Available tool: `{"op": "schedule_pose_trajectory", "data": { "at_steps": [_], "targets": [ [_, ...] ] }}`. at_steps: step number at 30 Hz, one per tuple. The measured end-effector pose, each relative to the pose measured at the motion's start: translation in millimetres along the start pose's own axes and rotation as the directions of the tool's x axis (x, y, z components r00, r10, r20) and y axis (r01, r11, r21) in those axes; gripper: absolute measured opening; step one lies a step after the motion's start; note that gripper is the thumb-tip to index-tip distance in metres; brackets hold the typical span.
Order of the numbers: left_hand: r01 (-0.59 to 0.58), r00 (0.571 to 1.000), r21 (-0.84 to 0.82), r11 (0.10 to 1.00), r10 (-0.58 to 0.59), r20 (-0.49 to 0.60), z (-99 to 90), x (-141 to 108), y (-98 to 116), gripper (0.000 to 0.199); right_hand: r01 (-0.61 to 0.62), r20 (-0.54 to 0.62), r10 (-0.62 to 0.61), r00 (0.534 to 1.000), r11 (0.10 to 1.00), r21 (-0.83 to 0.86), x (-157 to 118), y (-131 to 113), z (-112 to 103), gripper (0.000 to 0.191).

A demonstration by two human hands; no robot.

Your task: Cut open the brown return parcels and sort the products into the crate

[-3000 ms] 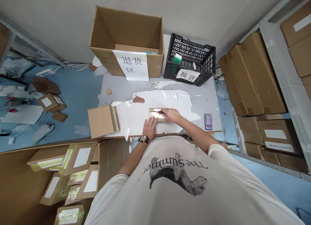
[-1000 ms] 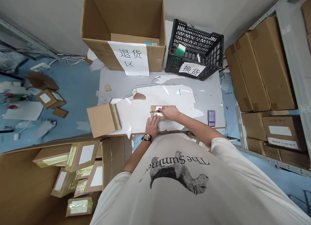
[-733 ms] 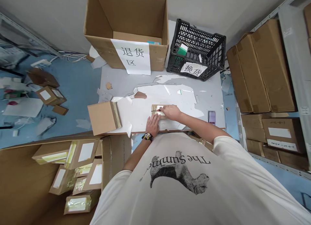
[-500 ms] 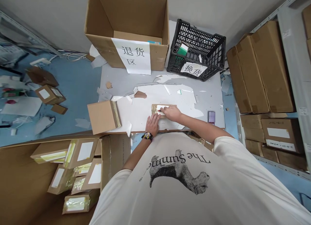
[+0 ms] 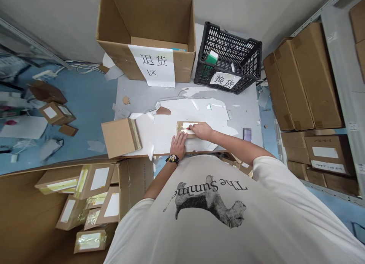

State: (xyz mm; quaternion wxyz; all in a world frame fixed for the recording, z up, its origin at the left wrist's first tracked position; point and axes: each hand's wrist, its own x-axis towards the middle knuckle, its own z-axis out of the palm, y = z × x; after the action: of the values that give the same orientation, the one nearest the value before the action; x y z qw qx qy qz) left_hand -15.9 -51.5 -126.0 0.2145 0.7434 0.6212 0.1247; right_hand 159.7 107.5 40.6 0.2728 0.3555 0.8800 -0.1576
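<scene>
In the head view, we see a small taped box (image 5: 180, 125) on the white tabletop (image 5: 162, 134), just beyond the left hand (image 5: 178, 144) and partly under the right hand (image 5: 201, 131). The left lies flat, fingers extended, fingertips at the box's near edge. The right curls around a mostly hidden red tool (image 5: 188, 128) atop the box.

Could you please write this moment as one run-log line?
left hand: touches small taped box; right hand: grips red tool, mostly hidden, at box; left of box: larger carton; beyond box, right: black crate
</scene>
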Motion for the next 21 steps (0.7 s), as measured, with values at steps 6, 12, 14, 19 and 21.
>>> {"op": "schedule_pose_trajectory", "data": {
  "at_steps": [6,12,14,19,21],
  "targets": [
    [0.002,1.0,-0.004,1.0,-0.002,0.005,-2.0,0,1,0.093,-0.018,0.028,0.019,0.999,0.999,-0.047,-8,7,1,0.036],
    [0.01,1.0,0.003,1.0,-0.01,0.0,-4.7,-1,5,0.089,0.004,0.043,-0.001,0.999,0.998,-0.067,-19,20,15,0.04],
    [0.003,1.0,0.005,1.0,-0.003,0.004,-5.9,-1,5,0.089,-0.005,0.034,0.008,0.999,0.998,-0.07,-21,20,16,0.04],
    [0.013,1.0,0.011,1.0,-0.014,0.02,-5.5,-2,6,0.092,-0.009,0.037,0.011,0.999,0.998,-0.064,-24,20,15,0.039],
    [0.016,1.0,0.01,1.0,-0.016,0.027,-4.7,-2,6,0.093,-0.006,0.041,0.008,0.999,0.998,-0.06,-28,24,16,0.041]
  ]
}}
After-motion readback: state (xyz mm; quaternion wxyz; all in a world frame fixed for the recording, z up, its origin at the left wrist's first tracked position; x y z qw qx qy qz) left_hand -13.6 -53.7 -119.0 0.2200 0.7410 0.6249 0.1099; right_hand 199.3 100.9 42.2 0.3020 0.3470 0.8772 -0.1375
